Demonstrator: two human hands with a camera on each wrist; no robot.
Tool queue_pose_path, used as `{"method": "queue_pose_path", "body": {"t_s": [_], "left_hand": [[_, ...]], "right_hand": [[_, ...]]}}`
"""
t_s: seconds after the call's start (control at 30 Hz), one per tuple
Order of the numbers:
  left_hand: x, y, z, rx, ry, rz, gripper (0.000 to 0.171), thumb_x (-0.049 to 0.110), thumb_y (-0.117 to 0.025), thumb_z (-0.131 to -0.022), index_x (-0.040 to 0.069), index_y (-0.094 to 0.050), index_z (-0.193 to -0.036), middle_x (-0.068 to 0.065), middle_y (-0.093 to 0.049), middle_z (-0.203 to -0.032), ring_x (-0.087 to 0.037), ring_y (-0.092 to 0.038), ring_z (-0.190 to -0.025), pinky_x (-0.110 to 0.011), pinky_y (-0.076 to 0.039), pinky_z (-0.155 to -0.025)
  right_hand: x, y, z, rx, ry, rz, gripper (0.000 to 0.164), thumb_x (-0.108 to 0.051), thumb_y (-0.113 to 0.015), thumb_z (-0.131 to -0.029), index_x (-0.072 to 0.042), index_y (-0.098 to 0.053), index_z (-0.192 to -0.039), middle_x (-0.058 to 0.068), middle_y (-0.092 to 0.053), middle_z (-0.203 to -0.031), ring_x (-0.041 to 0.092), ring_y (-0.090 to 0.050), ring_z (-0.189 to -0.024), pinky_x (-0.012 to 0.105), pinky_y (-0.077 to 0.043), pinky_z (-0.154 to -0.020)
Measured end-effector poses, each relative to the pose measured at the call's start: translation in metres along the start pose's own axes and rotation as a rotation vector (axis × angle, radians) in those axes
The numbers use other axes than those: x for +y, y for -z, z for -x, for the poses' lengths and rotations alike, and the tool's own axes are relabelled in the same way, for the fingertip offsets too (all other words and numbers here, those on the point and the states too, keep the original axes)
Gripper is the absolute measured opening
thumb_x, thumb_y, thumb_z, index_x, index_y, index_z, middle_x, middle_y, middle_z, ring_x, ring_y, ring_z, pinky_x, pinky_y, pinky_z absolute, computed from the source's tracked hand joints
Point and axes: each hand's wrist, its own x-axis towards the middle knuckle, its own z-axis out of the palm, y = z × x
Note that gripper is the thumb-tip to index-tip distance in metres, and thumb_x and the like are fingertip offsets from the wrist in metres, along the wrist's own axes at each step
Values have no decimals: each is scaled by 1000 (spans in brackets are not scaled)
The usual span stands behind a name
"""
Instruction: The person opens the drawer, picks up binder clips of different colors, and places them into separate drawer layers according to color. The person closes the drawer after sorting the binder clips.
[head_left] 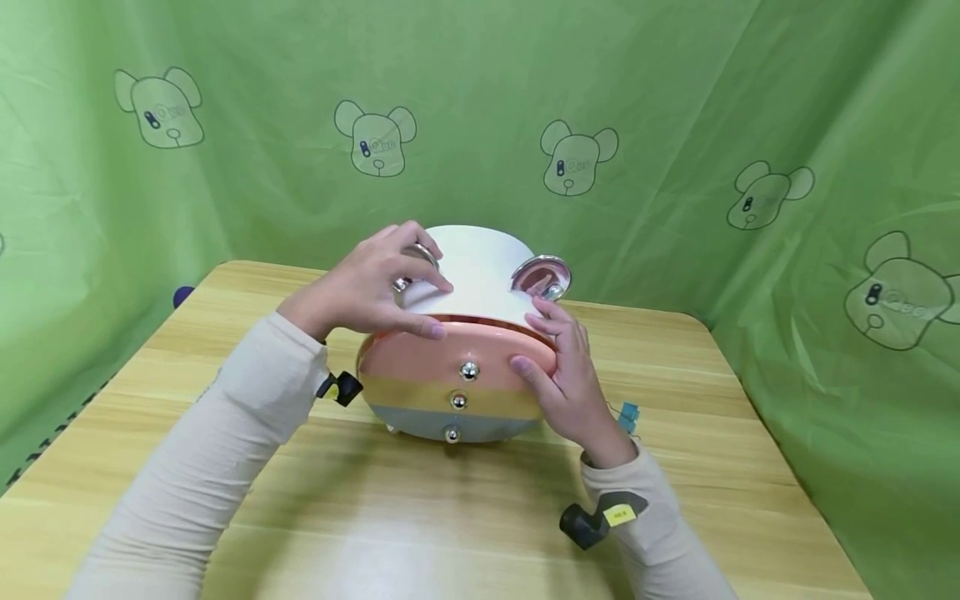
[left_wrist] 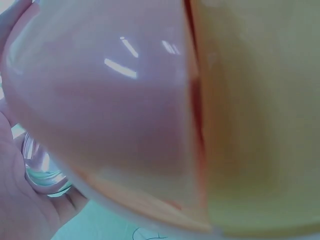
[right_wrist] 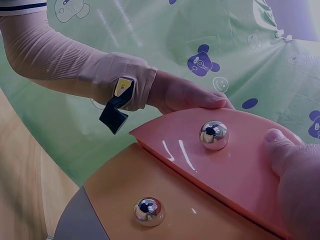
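Note:
A rounded drawer box with a white top [head_left: 476,267] stands on the table, its front banded pink, yellow and grey-blue. Silver ball knobs [head_left: 468,372] run down the front, and a round silver ear [head_left: 543,277] sticks up on the right. The pink drawer [right_wrist: 240,165] juts a little beyond the yellow drawer [right_wrist: 155,185]. My left hand [head_left: 367,279] grips the box's upper left, thumb along the pink drawer's top edge and fingers about the other ear. My right hand [head_left: 566,375] grips the upper right corner, thumb pressed on the pink front and fingertips over the top edge.
The box stands towards the back of a wooden table [head_left: 420,517]. A blue binder clip [head_left: 628,417] lies by the right wrist. Green curtains [head_left: 480,100] with bear-head drawings hang behind and at both sides. Something purple [head_left: 182,297] shows past the left table edge.

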Motion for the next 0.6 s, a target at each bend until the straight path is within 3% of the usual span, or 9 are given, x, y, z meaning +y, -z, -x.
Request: {"method": "queue_pose_path", "body": {"t_s": [0.23, 0.6], "left_hand": [[-1, 0, 0, 11, -27, -3, 42, 46, -83, -71, 15, -76, -99, -7, -51, -118, -27, -45, -107, -43, -38, -89], [-1, -1, -1, -1, -5, -12, 39, 44, -81, -75, 15, -76, -100, -7, -51, -118, -27, -46, -105, -44, -38, -89]], "right_hand": [[4, -4, 0, 52, 59, 54, 60, -50, -50, -96, 4, -49, -124, 21, -44, -141, 36, -37, -128, 49, -29, -102], [9, -8, 1, 97, 154, 120, 50, -38, -45, -102, 7, -49, -123, 24, -46, -138, 39, -41, -124, 40, -32, -100]]}}
